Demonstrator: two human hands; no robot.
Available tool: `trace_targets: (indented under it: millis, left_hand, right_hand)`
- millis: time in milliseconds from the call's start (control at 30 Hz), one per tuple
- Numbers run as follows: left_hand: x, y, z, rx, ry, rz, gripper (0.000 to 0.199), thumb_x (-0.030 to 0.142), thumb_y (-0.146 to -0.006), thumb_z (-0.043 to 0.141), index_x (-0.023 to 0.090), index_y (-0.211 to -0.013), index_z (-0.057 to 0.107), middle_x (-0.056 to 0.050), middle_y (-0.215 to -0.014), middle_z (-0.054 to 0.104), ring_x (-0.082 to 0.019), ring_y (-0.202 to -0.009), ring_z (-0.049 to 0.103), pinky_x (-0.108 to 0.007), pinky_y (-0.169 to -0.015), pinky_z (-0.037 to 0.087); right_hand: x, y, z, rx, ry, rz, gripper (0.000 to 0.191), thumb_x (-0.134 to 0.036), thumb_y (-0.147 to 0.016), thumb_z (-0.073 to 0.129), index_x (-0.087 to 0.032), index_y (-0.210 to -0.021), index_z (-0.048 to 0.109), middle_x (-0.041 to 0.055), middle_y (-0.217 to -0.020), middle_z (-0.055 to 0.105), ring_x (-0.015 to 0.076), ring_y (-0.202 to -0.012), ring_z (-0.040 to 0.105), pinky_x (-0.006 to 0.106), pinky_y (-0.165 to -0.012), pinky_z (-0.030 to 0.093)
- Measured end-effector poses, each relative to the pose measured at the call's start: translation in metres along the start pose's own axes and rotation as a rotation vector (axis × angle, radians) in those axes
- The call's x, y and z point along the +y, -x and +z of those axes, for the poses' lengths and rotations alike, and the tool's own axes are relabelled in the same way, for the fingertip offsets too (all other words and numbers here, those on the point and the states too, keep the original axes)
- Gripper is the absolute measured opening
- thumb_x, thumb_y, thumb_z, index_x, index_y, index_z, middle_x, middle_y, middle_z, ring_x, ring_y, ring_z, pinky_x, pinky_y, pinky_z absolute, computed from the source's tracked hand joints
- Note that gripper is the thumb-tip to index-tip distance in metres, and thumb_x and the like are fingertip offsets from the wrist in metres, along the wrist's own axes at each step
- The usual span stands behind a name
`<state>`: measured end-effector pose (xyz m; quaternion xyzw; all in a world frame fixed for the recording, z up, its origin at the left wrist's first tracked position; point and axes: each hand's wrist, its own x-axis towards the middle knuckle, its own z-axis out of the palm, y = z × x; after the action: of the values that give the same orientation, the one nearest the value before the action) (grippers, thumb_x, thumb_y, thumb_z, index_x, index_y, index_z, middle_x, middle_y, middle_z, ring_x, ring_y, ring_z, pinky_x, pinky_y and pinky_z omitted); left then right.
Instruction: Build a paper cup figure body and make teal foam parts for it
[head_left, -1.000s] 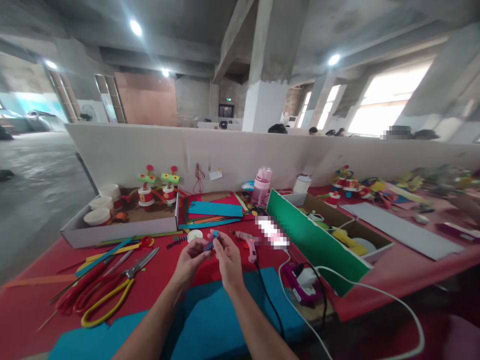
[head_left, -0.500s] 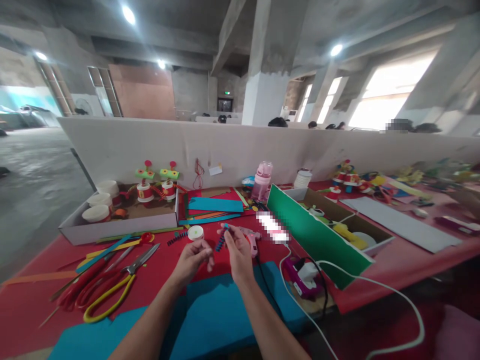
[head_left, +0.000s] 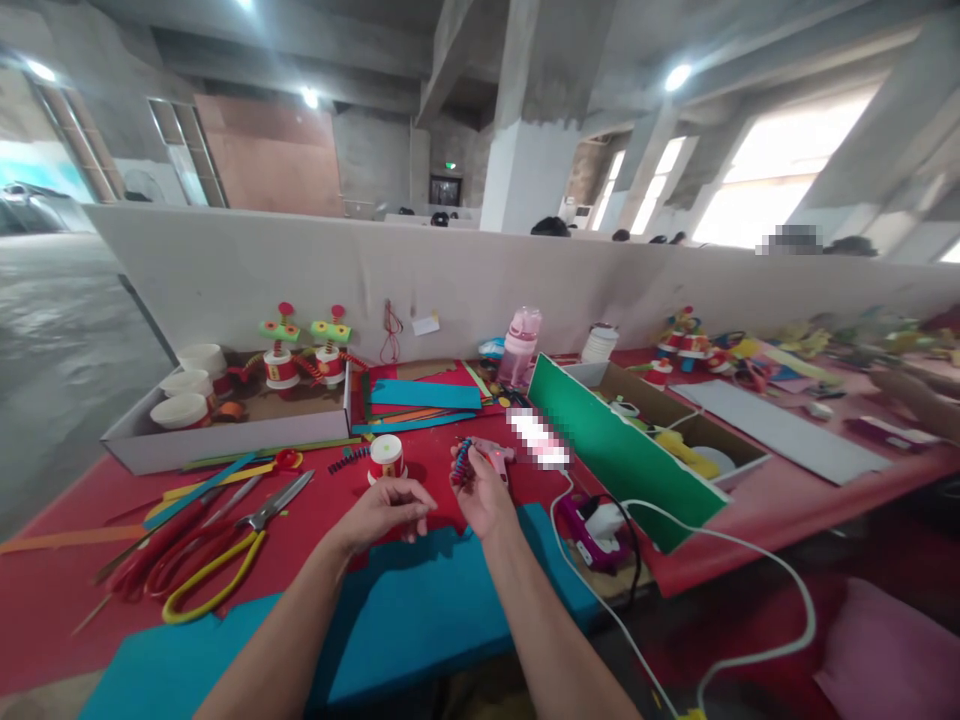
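Observation:
My right hand pinches a small folded paper spring, blue with a darker colour, between thumb and fingers. Left of it, my left hand is held with its fingers loosely bent and apart, nothing visible in them. Just beyond my left hand stands a red paper cup with its white end up; whether the fingers touch it I cannot tell. A second dark folded spring lies against the cup's left side. Behind my right hand rests a pink glue gun, partly covered.
Large scissors and paper strips lie at left. A box holds white cups and two finished paper figures. A green-sided box, a purple power strip and a white cable are at right. Blue sheet lies in front.
My right hand has turned, and the spring now stands more upright in its fingers. My left hand has opened slightly near the cup. The camera view has shifted a little.

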<state>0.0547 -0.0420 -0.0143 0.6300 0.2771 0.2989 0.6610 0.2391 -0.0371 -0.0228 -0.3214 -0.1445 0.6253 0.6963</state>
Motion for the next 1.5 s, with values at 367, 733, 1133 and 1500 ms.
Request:
trace_targets:
  millis: [367, 733, 1133, 1500]
  left_hand:
    - [0.002, 0.003, -0.006, 0.051, 0.109, 0.057, 0.027, 0.038, -0.078, 0.072, 0.013, -0.088, 0.066, -0.005, -0.067, 0.068, -0.013, -0.053, 0.061, -0.024, -0.053, 0.050]
    - [0.021, 0.019, -0.012, -0.375, 0.097, -0.101, 0.036, 0.042, -0.076, 0.072, 0.012, -0.096, 0.071, -0.012, -0.072, 0.071, -0.019, -0.062, 0.065, -0.028, -0.057, 0.047]
    - [0.007, 0.011, 0.001, -0.550, 0.064, -0.246, 0.036, 0.041, -0.077, 0.072, 0.015, -0.102, 0.069, -0.007, -0.071, 0.072, -0.015, -0.058, 0.063, -0.024, -0.053, 0.047]
    - [-0.014, -0.018, 0.017, 0.397, 0.142, 0.113, 0.035, 0.039, -0.069, 0.079, 0.015, -0.092, 0.066, -0.001, -0.072, 0.066, -0.008, -0.053, 0.055, -0.021, -0.052, 0.045]
  right_hand:
    - [0.012, -0.003, -0.003, -0.018, 0.143, -0.144, 0.030, -0.029, -0.067, 0.080, -0.021, -0.088, 0.061, -0.0009, -0.078, 0.068, 0.0150, -0.066, 0.068, 0.030, -0.063, 0.059]
    - [0.002, 0.007, -0.027, -0.105, 1.198, -0.690, 0.032, -0.021, -0.077, 0.058, -0.021, -0.109, 0.058, 0.0097, -0.108, 0.066, 0.0232, -0.101, 0.062, 0.040, -0.088, 0.050]
    - [-0.028, 0.011, -0.019, -0.422, 1.704, -0.525, 0.019, -0.025, -0.077, 0.071, -0.021, -0.094, 0.066, 0.0058, -0.093, 0.066, 0.0199, -0.086, 0.062, 0.029, -0.074, 0.047]
    - [-0.008, 0.030, -0.004, -0.265, 1.008, -0.510, 0.019, -0.033, -0.083, 0.064, -0.019, -0.095, 0.063, 0.0054, -0.092, 0.069, 0.0190, -0.084, 0.065, 0.029, -0.075, 0.053]
